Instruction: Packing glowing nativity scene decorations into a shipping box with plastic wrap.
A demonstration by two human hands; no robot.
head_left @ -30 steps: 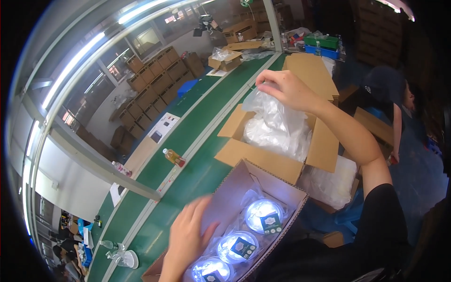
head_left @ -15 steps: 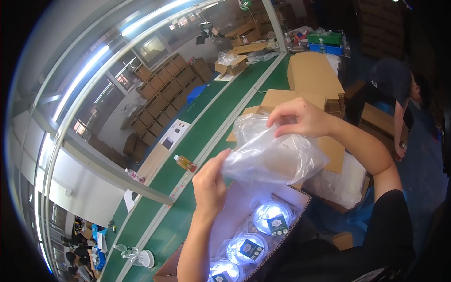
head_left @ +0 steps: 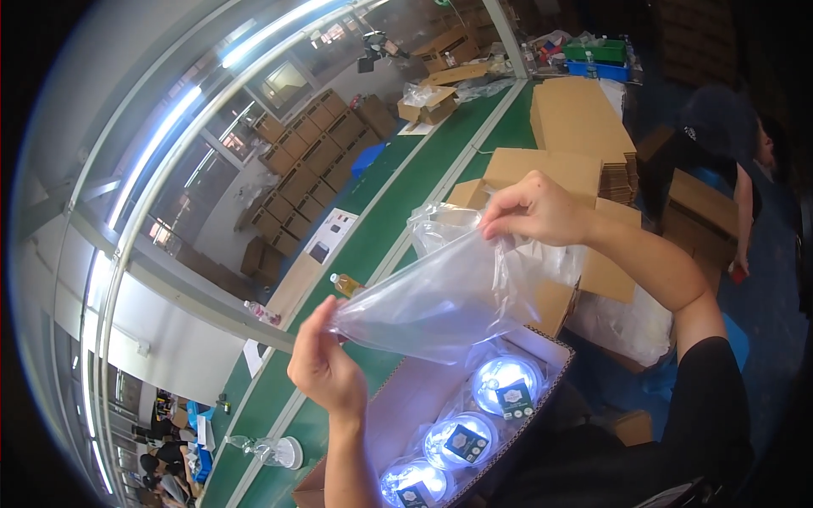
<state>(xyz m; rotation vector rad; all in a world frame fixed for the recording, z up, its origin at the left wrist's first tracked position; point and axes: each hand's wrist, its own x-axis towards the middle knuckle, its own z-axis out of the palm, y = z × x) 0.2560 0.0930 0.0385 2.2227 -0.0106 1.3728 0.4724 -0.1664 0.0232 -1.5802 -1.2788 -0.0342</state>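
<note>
Farther left than before, my left hand [head_left: 329, 368] pinches a clear, thin plastic bag [head_left: 415, 300], stretched toward my pinching right hand [head_left: 542, 212]; next probably needs steady fingers.

a short black sleeve [head_left: 707, 394] ends near the elbow [head_left: 698, 310], the fingers [head_left: 510, 200] bare.

And there's the milky-clear plastic bag [head_left: 423, 305], bright against a green worktop [head_left: 508, 134]! Below, 3 round lamps [head_left: 506, 371] blaze blue-white, wearing dark green tags [head_left: 467, 442] with white print.
</note>
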